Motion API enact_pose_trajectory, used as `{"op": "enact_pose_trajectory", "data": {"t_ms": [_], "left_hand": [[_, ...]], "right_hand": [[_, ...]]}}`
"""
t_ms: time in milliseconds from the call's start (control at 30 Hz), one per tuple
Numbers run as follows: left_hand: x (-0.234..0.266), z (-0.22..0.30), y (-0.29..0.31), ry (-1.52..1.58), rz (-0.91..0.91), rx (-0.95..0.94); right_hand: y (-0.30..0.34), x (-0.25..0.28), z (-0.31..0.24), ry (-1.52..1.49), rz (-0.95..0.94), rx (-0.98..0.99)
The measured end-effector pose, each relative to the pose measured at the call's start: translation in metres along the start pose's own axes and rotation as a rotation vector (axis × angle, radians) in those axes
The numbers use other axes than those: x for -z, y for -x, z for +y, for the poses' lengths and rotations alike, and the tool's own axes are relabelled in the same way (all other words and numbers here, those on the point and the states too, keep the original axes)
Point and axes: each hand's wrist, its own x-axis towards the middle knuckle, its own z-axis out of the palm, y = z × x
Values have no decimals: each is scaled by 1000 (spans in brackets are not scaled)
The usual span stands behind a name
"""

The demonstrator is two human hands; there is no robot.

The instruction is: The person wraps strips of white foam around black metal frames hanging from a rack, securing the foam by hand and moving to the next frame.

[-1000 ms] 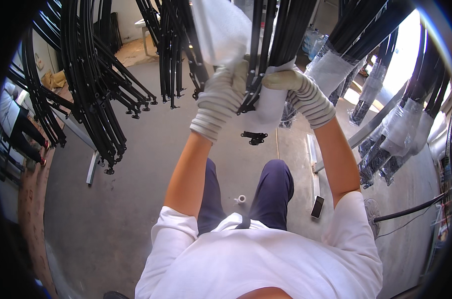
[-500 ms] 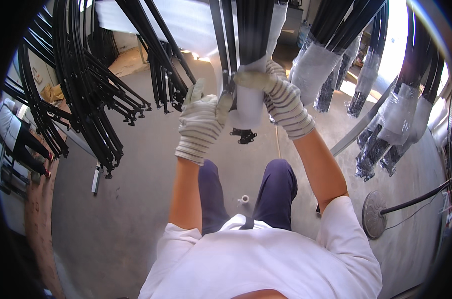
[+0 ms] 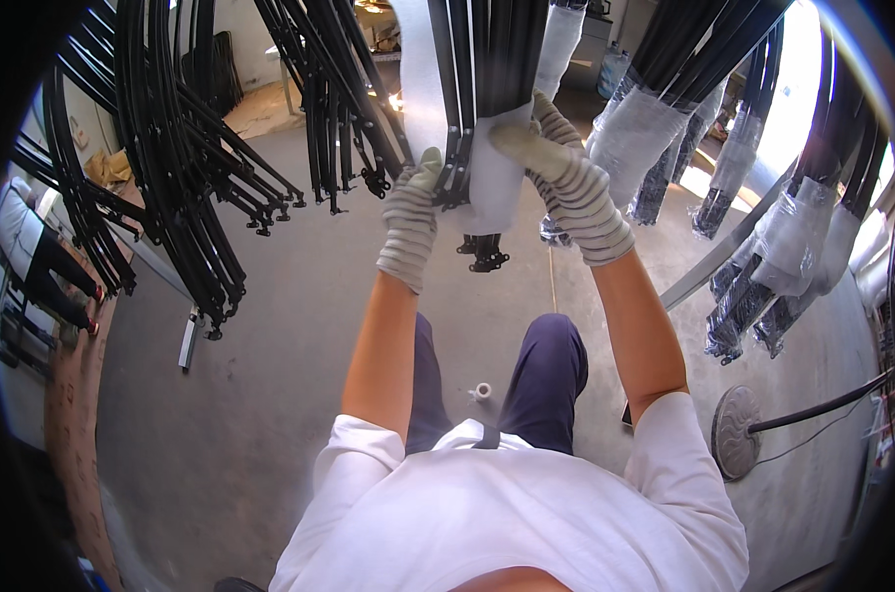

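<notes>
Both my hands wear pale gloves with dark striped cuffs. In front of me hangs a bundle of long black metal tubes [image 3: 507,59], its lower part wrapped in white foam sheet [image 3: 497,187]. My right hand [image 3: 558,173] is closed round the right side of this wrap, thumb across its front. A loose length of the foam [image 3: 421,84] hangs left of the bundle. My left hand [image 3: 413,212] is closed at its lower edge, thumb up, fingers mostly hidden. Between the hands, several more tubes [image 3: 452,168] with flat end brackets lie against the wrap.
Bare black tubes [image 3: 171,187] hang in bunches at the left. Bundles wrapped in foam and clear film [image 3: 788,232] hang at the right. A white roll [image 3: 480,392] lies on the floor between my legs. A round stand base [image 3: 739,431] is at the right. Another person [image 3: 33,247] stands far left.
The foam that spread toward the upper left now hangs narrow beside the tubes. My left hand has turned and moved slightly right and up. My right hand still holds the wrap.
</notes>
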Motion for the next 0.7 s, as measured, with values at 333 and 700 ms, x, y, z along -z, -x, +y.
{"op": "enact_pose_trajectory", "data": {"t_ms": [333, 700], "left_hand": [[36, -49, -65, 149, -428, 328], [27, -39, -90, 117, -328, 262]], "right_hand": [[0, -14, -16, 317, -103, -181], [21, 1, -11, 16, 296, -99]]}}
